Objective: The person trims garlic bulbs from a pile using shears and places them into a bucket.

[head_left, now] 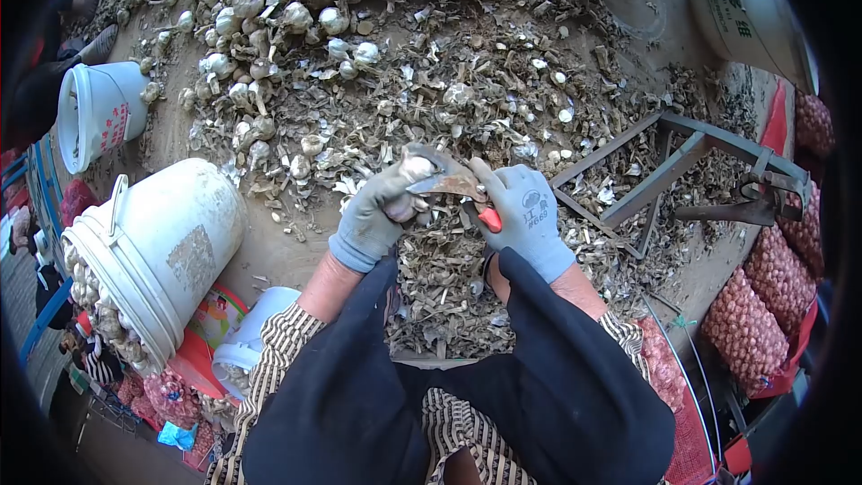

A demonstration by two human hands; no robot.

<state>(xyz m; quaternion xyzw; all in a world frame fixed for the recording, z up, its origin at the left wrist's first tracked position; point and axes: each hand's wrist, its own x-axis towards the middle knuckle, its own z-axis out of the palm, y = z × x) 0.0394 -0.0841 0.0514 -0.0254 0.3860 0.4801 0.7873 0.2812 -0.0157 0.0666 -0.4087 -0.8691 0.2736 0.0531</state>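
My left hand (pixel 370 220), in a grey work glove, is closed around a garlic bulb (pixel 416 168). Another bulb (pixel 400 208) shows at the lower edge of its fingers. Closed on a pair of shears (pixel 456 183) is my right hand (pixel 528 220), also gloved in grey. The shears have curved, rusty blades and a red handle end. Their blades stand apart and point left, close against the upper bulb. Most of the handles are hidden by the right glove. Below both hands lies a litter of dry garlic stalks and skins (pixel 449 283).
Loose garlic bulbs (pixel 296 13) are heaped at the far left. A large white bucket (pixel 202 216) lies tipped, garlic at its mouth. A smaller white bucket (pixel 117 108) stands beyond. On the right are a metal frame (pixel 664 175), a big pail (pixel 750 18) and red net sacks (pixel 745 332).
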